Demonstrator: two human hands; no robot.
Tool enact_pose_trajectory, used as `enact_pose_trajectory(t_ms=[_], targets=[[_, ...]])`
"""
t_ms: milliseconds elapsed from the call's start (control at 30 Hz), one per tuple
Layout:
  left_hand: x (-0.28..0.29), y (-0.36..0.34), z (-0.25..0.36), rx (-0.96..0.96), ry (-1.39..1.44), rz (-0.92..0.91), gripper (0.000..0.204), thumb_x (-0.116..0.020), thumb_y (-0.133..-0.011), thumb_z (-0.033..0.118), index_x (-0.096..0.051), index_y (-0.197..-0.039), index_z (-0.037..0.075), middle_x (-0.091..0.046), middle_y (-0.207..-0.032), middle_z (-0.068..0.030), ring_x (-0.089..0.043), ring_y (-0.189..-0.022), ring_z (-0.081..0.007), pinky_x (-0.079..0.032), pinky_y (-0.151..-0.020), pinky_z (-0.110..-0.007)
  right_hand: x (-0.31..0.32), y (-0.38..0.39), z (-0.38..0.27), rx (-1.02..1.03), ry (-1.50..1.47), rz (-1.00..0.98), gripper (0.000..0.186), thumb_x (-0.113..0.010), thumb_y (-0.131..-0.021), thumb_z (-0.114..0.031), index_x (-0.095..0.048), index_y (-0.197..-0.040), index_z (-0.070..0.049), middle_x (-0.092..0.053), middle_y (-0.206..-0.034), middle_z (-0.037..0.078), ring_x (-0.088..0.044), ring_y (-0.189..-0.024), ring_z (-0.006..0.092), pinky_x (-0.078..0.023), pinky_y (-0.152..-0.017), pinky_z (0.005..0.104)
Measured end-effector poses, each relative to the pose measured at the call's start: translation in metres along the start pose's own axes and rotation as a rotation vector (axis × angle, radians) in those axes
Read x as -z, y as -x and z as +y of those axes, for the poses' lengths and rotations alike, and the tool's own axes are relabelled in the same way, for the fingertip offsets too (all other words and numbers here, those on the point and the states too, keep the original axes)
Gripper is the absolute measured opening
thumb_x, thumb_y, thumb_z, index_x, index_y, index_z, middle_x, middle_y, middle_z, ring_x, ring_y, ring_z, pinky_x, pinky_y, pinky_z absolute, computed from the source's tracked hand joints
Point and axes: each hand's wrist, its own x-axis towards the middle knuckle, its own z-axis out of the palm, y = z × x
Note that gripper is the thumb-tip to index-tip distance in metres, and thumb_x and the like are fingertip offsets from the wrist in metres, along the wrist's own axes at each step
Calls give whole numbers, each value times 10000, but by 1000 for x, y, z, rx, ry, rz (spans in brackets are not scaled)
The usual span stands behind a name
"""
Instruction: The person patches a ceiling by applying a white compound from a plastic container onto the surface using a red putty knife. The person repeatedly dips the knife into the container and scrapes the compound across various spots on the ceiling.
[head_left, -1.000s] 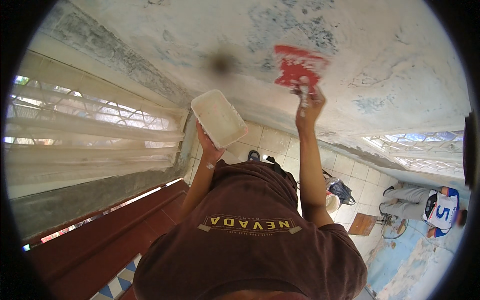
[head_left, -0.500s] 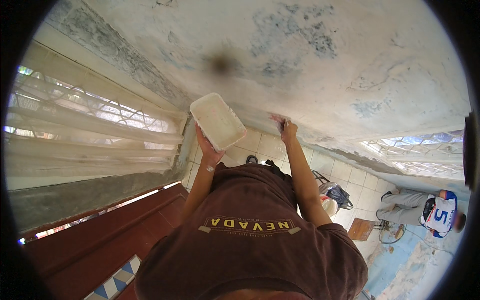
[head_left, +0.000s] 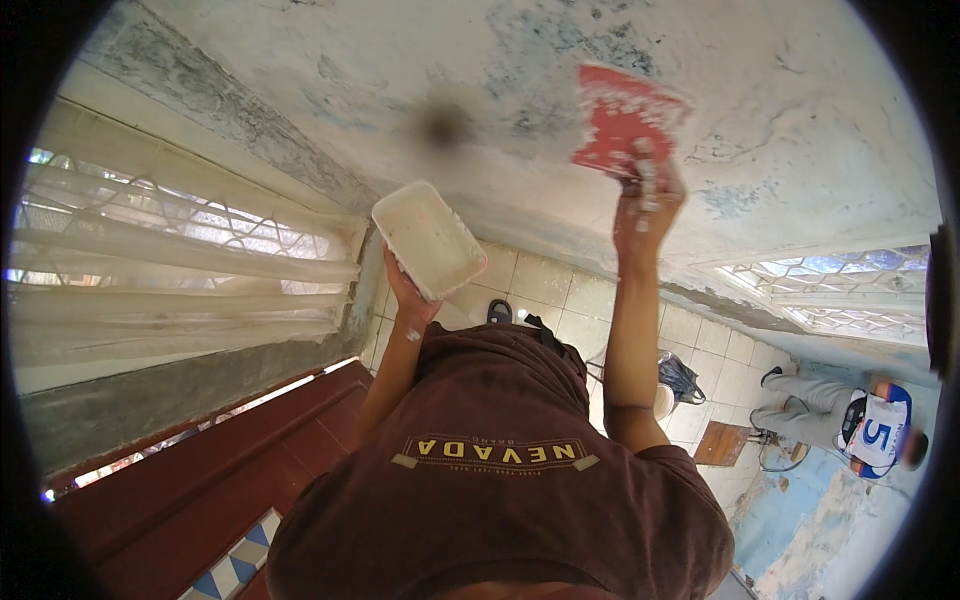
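Note:
My left hand (head_left: 408, 292) grips a white rectangular tub (head_left: 430, 240) by its near side, tilted so its pale, smeared inside shows. Raised in front of the wall, my right hand (head_left: 650, 195) is closed around the lower edge of a red flat putty spreader (head_left: 630, 118). White paste is spattered over the spreader's face and on my fingers. The spreader overlaps the patchy white wall (head_left: 780, 130); I cannot tell whether it touches it. Motion blurs its edges a little.
A curtained window (head_left: 180, 240) with a sill is on the left, above a dark red panel (head_left: 200, 470). Lower right, a black bag (head_left: 682, 378) and a white bucket (head_left: 664, 402) stand on the tiled floor. Another person (head_left: 850, 420) is at far right, near a brown board (head_left: 722, 443).
My right hand has swung up and to the right from low on the wall, and the spreader's red face now shows. My left hand and the tub have barely moved.

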Motion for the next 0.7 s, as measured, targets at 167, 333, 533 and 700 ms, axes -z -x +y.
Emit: enact_pose_trajectory(t_ms=[167,333,533,700], targets=[[9,10,2,17,26,2,670,-391,-962,656,-438,-1440,189,-526,-1403,-49,-532,-1261,-294,-446,-1048,-518,58,11,162,-280,207,60,206,-687,-928,-161,-705,-1023,21,-691,-889,61,-668,-777,138,-598,-724,328],[11,19,11,-64,-12,34,677,-383,-972,645,-402,-1461,178,-492,-1434,-59,-509,-1285,-291,-433,-1061,-517,136,67,266,-493,447,247,199,-699,-902,-171,-700,-932,26,-679,-788,63,-653,-696,137,-554,-603,301],[10,16,11,-88,-14,12,667,-386,-976,634,-401,-1462,177,-497,-1429,-58,-509,-1284,-290,-429,-1065,-510,204,74,342,-581,812,73,244,-623,-937,-180,-663,-818,30,-640,-681,74,-602,-612,181,-495,-546,331],[14,28,13,-84,10,31,657,-385,-980,626,-400,-1462,180,-496,-1430,-55,-514,-1280,-284,-433,-1064,-505,70,-8,217,-584,-426,231,220,-453,-993,-72,-600,-1014,90,-654,-924,174,-637,-822,225,-558,-687,312]])
